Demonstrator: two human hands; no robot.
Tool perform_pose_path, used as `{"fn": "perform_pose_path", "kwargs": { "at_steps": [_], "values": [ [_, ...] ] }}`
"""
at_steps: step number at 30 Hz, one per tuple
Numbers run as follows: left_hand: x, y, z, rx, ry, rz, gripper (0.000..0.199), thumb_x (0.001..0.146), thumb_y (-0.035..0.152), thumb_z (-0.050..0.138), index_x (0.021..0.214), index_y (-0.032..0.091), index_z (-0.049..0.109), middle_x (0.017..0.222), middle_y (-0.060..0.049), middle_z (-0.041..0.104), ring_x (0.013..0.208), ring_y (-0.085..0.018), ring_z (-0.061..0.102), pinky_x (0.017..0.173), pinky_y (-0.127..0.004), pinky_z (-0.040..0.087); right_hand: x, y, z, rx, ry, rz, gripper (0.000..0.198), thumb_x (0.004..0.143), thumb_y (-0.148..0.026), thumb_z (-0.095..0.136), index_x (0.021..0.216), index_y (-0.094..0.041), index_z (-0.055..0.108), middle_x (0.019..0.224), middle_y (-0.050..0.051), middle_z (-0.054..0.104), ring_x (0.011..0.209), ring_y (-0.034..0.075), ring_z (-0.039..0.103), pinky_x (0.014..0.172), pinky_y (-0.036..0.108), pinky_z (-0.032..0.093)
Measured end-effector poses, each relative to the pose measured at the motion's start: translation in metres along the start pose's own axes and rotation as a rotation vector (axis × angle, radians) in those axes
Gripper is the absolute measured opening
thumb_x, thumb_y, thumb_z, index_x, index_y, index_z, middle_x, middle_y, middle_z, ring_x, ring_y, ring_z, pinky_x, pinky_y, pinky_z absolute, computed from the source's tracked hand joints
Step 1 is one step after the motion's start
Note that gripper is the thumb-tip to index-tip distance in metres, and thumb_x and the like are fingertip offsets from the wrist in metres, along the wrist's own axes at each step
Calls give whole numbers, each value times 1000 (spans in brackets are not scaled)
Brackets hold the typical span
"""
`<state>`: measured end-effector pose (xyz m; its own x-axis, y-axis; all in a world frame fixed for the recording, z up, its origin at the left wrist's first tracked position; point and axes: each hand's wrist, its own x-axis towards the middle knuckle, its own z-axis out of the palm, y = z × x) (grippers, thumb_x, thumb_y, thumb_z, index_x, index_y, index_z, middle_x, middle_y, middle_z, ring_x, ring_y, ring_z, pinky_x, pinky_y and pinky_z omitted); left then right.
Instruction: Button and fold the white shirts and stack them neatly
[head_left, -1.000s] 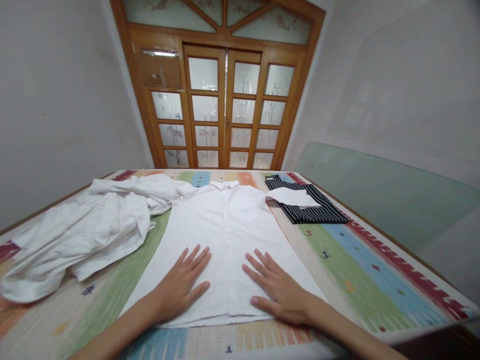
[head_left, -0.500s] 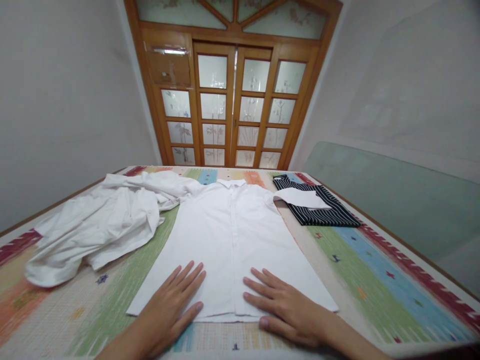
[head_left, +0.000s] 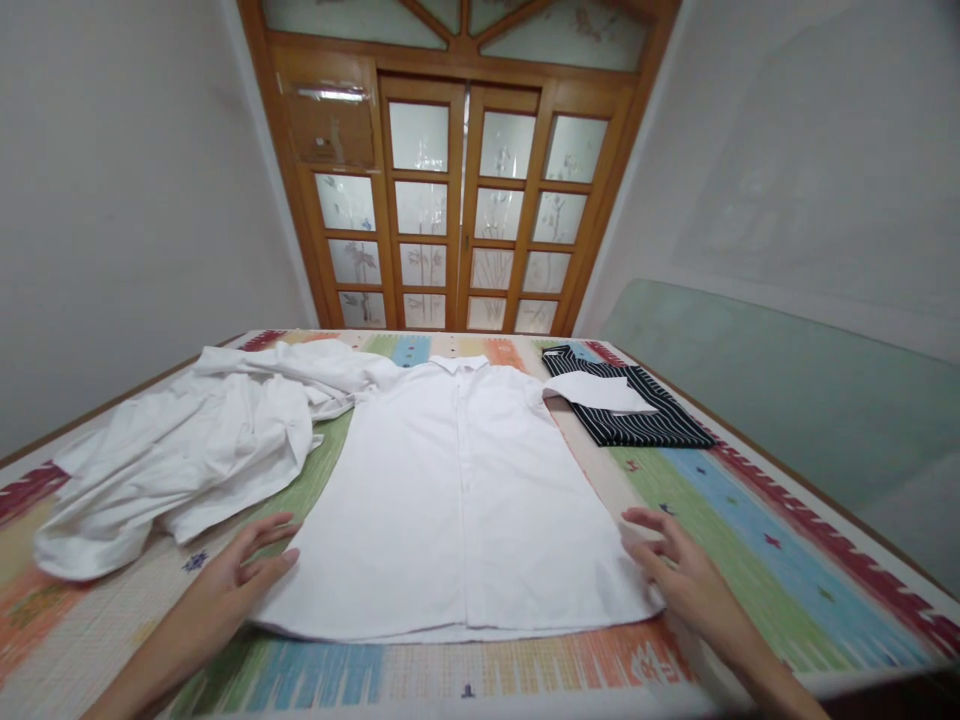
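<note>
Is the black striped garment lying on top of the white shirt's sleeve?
No, the shirt sleeve lies across the top of the folded striped garment.

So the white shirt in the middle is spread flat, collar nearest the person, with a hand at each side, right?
Not quite: in the head view, the collar is at the far end, away from the person. The white shirt is spread flat, with the left hand and right hand at its sides.
</note>
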<state>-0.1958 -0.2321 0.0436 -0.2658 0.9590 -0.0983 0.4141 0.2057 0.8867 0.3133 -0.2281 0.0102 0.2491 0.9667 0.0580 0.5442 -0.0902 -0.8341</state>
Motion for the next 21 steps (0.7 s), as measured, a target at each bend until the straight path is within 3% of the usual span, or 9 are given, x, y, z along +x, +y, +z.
{"fn": "perform_pose_path", "kwargs": {
  "at_steps": [3,5,7,10,14,18,21],
  "values": [
    [7,-5,-2,-22,20,-53,82,46,68,76,110,19,60,95,-10,75,80,-27,71,63,-34,57,3,-6,0,94,-93,164,59,69,-61,57,114,-23,53,99,10,70,44,14,57,31,25,38],
    [11,-12,-5,0,-15,-49,76,51,67,74,107,18,61,81,-7,74,72,-25,69,59,-32,55,6,-9,1,106,-171,244,62,68,-63,57,114,-21,52,68,1,66,34,10,44,29,21,25],
    [14,-19,-8,34,-71,-39,67,55,68,71,100,18,65,73,-5,73,67,-24,67,57,-31,53,8,-12,1,119,-250,293,61,69,-64,57,110,-19,53,43,-8,47,30,9,34,32,18,17],
    [15,-22,-10,61,-109,-53,58,56,67,72,87,18,70,74,-5,74,68,-25,67,56,-30,52,12,-21,0,177,-359,334,49,70,-64,59,91,-20,55,40,-11,37,31,5,25,35,18,12],
    [10,-13,-9,46,-151,-95,47,51,61,79,73,19,71,75,-4,74,70,-24,66,58,-28,52,18,-30,-2,218,-418,309,49,69,-66,61,63,-21,41,45,-10,33,35,2,21,36,19,11],
    [5,-9,-9,-28,-203,-142,46,49,55,83,74,20,69,63,0,70,61,-20,62,51,-24,48,21,-31,-4,160,-307,198,52,63,-67,66,62,-22,42,49,-8,39,39,6,39,39,20,28],
    [6,-17,-11,-104,-229,-151,46,52,54,83,78,20,67,62,1,68,60,-19,62,51,-23,48,21,-28,-8,165,-312,200,52,64,-71,63,67,-22,45,52,-6,47,42,10,47,42,23,36]
  ]
}}
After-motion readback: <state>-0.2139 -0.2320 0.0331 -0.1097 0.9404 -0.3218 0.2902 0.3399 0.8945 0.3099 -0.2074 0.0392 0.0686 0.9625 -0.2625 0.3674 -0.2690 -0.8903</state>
